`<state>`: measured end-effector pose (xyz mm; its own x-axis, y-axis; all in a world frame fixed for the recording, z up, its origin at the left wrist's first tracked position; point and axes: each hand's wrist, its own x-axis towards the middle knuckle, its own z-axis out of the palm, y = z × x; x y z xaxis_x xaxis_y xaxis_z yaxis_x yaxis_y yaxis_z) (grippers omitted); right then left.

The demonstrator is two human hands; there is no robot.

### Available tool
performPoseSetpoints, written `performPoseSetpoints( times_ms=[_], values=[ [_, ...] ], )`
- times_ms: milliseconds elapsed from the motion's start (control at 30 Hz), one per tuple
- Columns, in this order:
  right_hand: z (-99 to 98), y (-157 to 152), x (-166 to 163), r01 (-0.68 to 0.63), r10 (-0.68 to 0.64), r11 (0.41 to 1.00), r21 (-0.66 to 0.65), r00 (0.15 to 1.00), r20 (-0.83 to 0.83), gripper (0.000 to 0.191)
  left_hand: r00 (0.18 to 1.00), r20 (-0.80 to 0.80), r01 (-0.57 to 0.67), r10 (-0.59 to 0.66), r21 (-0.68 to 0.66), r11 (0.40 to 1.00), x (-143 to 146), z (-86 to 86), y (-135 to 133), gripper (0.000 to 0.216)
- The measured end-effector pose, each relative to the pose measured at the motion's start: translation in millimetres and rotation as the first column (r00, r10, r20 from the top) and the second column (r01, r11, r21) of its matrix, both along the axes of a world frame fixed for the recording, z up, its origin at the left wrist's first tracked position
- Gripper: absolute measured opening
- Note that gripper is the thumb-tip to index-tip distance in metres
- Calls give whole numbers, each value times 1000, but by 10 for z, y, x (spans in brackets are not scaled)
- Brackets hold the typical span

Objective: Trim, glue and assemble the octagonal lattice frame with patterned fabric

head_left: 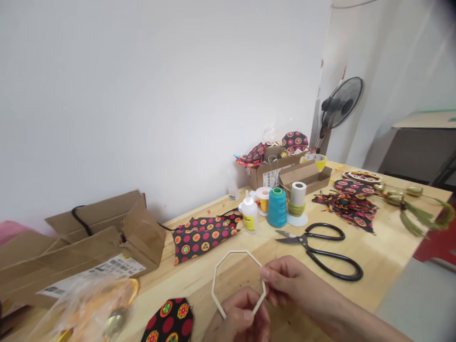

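A thin, pale octagonal frame (236, 251) is held up over the table between both my hands. My left hand (239, 316) pinches its lower edge between thumb and fingers. On its right side, the thumb and fingers of my right hand (290, 280) close on the rim. Below and left of the frame lies a black octagonal piece (169, 320) with red dots and flower prints, cut off by the picture's lower edge. Behind it rests a patterned fabric piece (206, 237) with a black cord. Black-handled scissors (305, 241) lie with blades parted beyond my right hand.
A glue bottle (250, 218), teal thread cone (277, 209) and white roll (298, 194) stand mid-table. Cardboard boxes (142, 247) and a plastic bag (89, 308) sit left. Fabric scraps (351, 206), gold bells (394, 196) and green tassels (413, 221) lie right. A fan (344, 102) stands behind.
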<state>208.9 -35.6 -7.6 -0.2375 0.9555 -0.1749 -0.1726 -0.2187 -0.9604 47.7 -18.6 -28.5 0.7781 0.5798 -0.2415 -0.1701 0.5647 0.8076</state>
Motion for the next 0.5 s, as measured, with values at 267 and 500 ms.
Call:
performPoseSetpoints(
  times_ms=[267, 500],
  values=[
    [13, -8, -23, -10, 10, 1000, 24, 1000, 16, 48, 1000, -5, -31, 31, -11, 999, -42, -13, 17, 22],
    [2, 47, 20, 92, -106, 990, 107, 985, 138, 41, 947, -136, -288, 290, 39, 957, 9, 41, -8, 24]
  ],
)
